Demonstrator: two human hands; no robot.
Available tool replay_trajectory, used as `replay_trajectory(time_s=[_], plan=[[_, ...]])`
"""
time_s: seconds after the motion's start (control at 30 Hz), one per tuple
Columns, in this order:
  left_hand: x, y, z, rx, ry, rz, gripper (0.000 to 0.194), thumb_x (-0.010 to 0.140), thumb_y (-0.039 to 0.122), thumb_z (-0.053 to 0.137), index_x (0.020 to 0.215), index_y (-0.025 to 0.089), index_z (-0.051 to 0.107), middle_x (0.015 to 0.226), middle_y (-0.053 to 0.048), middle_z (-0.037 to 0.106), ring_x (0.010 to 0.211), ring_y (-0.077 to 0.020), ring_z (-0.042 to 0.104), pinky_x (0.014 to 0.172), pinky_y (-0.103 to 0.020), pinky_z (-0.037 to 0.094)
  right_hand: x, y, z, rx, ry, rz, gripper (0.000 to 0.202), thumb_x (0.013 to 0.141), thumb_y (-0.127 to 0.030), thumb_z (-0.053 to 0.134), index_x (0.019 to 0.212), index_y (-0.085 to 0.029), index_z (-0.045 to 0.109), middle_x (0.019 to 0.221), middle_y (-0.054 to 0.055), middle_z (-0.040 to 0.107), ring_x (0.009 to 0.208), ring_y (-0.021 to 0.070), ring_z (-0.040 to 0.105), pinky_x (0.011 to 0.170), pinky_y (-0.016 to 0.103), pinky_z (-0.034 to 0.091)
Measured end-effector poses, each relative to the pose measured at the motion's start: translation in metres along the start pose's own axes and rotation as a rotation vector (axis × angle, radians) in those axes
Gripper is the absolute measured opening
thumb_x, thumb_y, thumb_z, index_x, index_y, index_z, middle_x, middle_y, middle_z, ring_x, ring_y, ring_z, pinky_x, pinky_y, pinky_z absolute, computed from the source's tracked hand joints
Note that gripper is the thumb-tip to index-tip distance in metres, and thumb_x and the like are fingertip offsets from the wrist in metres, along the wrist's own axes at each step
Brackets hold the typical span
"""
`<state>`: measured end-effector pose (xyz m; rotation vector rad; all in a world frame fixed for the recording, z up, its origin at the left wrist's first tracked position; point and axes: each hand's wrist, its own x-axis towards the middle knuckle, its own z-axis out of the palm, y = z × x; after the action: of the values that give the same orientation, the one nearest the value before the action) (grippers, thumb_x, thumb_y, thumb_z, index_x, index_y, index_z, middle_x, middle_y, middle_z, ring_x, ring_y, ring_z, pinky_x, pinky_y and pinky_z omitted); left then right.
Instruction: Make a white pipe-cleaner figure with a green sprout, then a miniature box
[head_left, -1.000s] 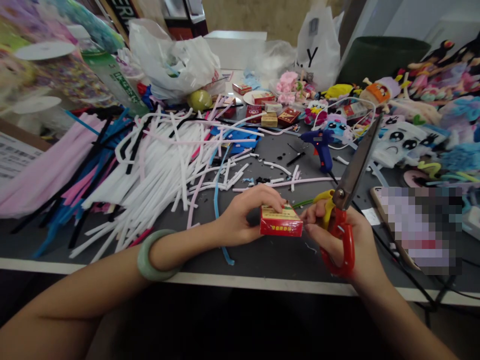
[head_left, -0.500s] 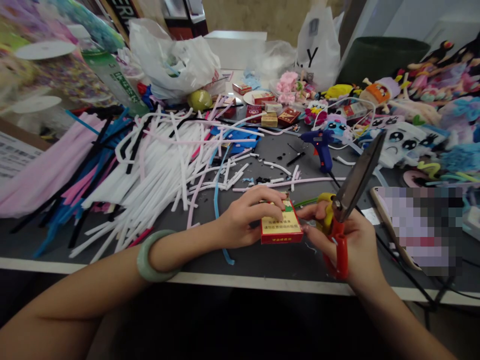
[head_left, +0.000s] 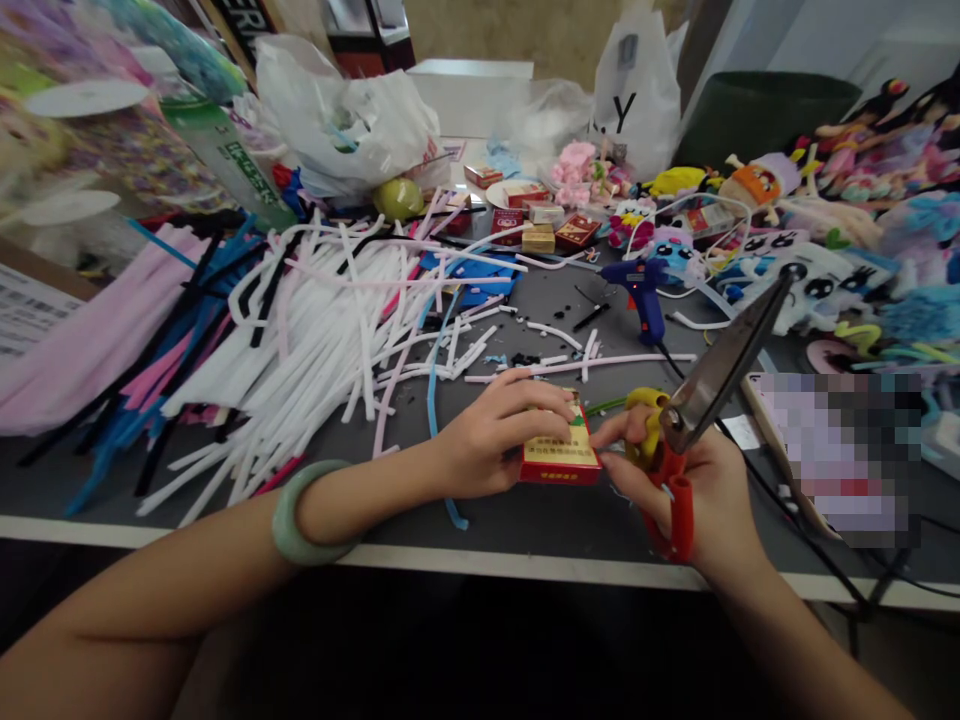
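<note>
A small red and yellow box is near the table's front edge. My left hand, with a green bangle on the wrist, is closed on the box from its left and top. In my right hand are scissors with red and yellow handles, their blades pointing up and to the right. The thumb and index fingertips of that hand touch the right side of the box. A green strip lies just behind the box.
White fuzzy sticks are heaped at the left. A blue glue gun stands behind my right hand. A phone lies at the right, with cables beside it. Small boxes, bags and plush figures fill the back.
The scissors have tilted further to the right. The box has shifted slightly to the left, and my right fingertips have moved left with it.
</note>
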<state>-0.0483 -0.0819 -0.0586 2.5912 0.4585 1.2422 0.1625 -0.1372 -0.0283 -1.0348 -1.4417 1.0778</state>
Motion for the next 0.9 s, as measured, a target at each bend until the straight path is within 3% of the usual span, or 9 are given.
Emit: replay_trajectory(time_s=[0.13, 0.5, 0.9], plan=[[0.0, 0.003, 0.002, 0.054, 0.014, 0.018, 0.035, 0.083, 0.006, 0.06, 0.115, 0.02, 0.056, 0.111, -0.009, 0.071, 0.112, -0.0187, 0.067, 0.11, -0.041, 0.039, -0.001, 0.003, 0.001, -0.046, 0.016, -0.007, 0.021, 0.071, -0.011, 0.071, 0.079, -0.025, 0.058, 0.075, -0.002, 0.068, 0.068, 0.013, 0.061, 0.053, 0.022, 0.045], [-0.001, 0.006, 0.0, 0.152, -0.035, 0.073, 0.031, 0.088, 0.005, 0.055, 0.114, 0.021, 0.058, 0.103, -0.005, 0.074, 0.101, -0.0135, 0.069, 0.115, -0.041, 0.029, 0.0, -0.001, 0.006, -0.02, 0.003, -0.056, 0.019, 0.071, -0.01, 0.063, 0.079, -0.023, 0.052, 0.073, -0.003, 0.06, 0.06, 0.0105, 0.056, 0.054, 0.023, 0.047], [-0.001, 0.004, -0.008, 0.385, 0.066, 0.091, 0.023, 0.087, 0.007, 0.055, 0.106, 0.02, 0.059, 0.094, -0.003, 0.075, 0.095, -0.0155, 0.072, 0.113, -0.046, 0.033, 0.002, 0.012, -0.004, 0.007, 0.044, -0.083, 0.021, 0.078, -0.007, 0.06, 0.084, -0.024, 0.049, 0.08, -0.002, 0.057, 0.071, 0.0116, 0.055, 0.056, 0.024, 0.043]])
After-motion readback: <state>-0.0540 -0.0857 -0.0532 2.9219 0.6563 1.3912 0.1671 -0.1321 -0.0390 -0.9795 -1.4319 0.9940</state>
